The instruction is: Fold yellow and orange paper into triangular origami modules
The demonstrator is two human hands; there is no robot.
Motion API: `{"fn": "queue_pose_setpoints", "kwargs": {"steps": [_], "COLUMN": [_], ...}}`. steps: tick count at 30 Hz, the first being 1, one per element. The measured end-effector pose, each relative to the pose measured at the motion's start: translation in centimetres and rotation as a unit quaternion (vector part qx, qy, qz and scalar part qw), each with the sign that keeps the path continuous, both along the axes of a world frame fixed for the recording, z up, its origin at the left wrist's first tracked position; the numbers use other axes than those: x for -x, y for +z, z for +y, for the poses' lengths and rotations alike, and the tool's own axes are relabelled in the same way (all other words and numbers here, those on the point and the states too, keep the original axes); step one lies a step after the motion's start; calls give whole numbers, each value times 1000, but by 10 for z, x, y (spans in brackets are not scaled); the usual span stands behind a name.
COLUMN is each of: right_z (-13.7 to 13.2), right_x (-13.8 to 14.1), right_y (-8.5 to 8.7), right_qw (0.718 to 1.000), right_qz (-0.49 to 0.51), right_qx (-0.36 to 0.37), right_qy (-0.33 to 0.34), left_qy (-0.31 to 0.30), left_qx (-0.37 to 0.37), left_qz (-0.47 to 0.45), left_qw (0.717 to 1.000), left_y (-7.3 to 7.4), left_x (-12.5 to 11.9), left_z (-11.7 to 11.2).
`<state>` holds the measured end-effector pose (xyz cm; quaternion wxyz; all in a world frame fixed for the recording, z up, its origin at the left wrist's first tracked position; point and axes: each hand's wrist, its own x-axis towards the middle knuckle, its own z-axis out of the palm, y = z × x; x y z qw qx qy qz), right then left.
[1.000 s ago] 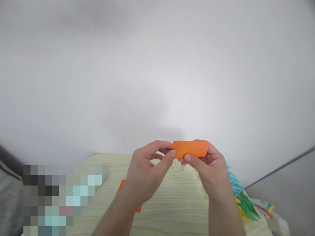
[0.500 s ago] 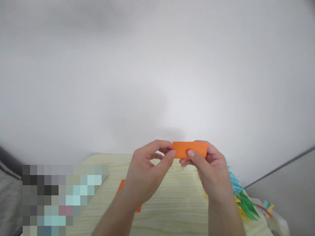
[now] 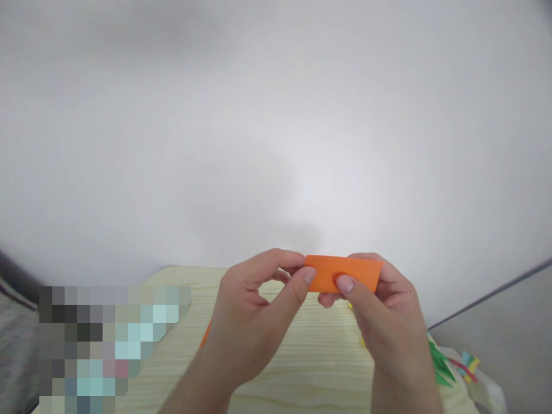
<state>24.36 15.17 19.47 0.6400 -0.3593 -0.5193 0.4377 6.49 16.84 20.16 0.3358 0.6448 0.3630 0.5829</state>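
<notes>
Between both hands, above the table, is a small folded rectangle of orange paper (image 3: 325, 275). My left hand (image 3: 263, 316) pinches its left end with thumb and forefinger. On the right end, my right hand (image 3: 379, 310) grips it, the thumb pressed on the front face and the fingers behind. The paper's lower right part is covered by that thumb. A second orange piece (image 3: 206, 335) lies on the table, mostly hidden behind my left wrist.
The wood-grain table (image 3: 302, 356) stands against a white wall (image 3: 276, 126). Green folded paper (image 3: 440, 365) and a whitish plastic bag (image 3: 491, 391) are at the right edge. A pixelated area covers the lower left. Bits of yellow show beside my right hand.
The orange paper has come slightly closer and lower, and its right end has shifted right with my right hand. My right arm now hides the blue paper; my left hides more of the second orange piece.
</notes>
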Motion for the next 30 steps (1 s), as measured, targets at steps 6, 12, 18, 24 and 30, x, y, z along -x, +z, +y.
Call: {"fn": "queue_pose_setpoints", "kwargs": {"steps": [6, 12, 18, 24, 30], "right_z": [-8, -8, -5, -4, -4], "right_x": [1, 1, 0, 2, 1], "right_y": [9, 9, 3, 4, 2], "right_qw": [999, 1000, 1000, 1000, 1000], "right_qz": [1, 2, 8, 9, 15], "right_qx": [35, 25, 2, 11, 0], "right_qy": [9, 13, 14, 8, 6], "left_qy": [-8, -4, 0, 3, 4], "left_qx": [8, 6, 2, -2, -1], "left_qz": [5, 5, 8, 14, 20], "left_qw": [1000, 1000, 1000, 1000, 1000], "left_y": [7, 12, 10, 12, 12], "left_x": [2, 2, 2, 2, 3], "left_z": [-3, -4, -4, -4, -5]}}
